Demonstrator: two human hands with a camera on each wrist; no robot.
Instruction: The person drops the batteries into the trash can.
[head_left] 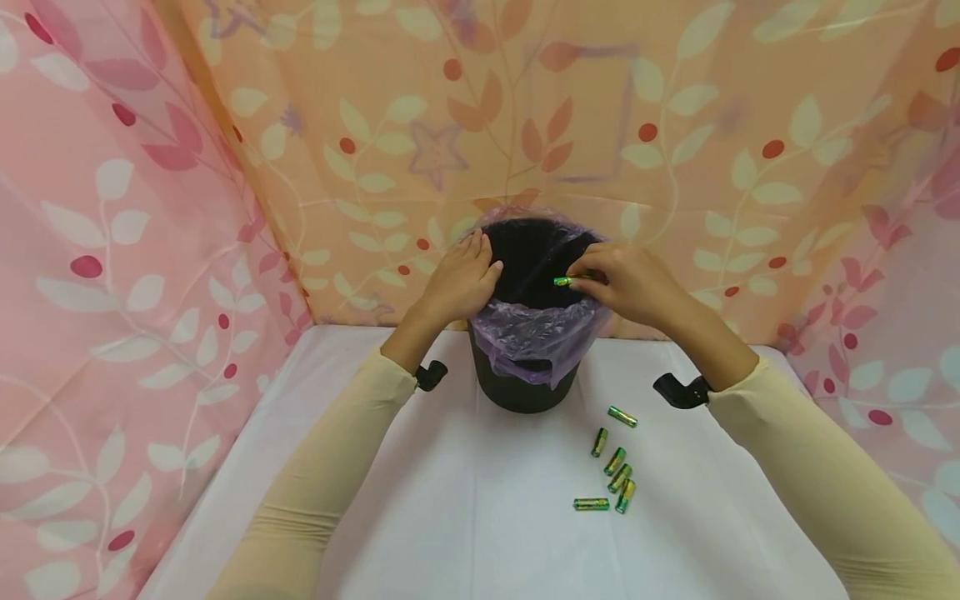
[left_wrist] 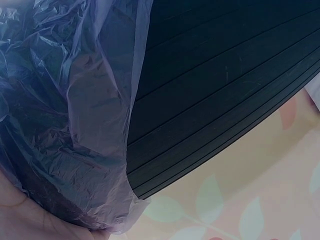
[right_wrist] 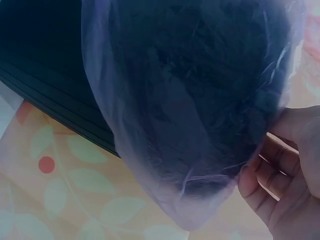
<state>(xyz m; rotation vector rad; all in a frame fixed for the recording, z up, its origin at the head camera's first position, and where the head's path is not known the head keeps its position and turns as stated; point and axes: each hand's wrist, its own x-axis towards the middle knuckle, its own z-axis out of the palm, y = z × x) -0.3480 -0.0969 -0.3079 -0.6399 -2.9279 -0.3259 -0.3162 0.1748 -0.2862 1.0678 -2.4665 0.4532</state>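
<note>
right hand (head_left: 630, 283) pinching a battery (head_left: 564, 281) over the bin (head_left: 525, 392), left hand (head_left: 457, 279) relaxed on its rim

Right hand (right_wrist: 285, 175) fingers curled beside purple bag liner (right_wrist: 190, 125), black bin (right_wrist: 45, 75).

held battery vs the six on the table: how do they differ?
The held battery is pinched by the right hand above the bin mouth; the table batteries lie loose on the white cloth. The held one is mostly hidden by fingers; the others show whole. It is alone; they cluster right of the bin. All share green-gold casing.
</note>
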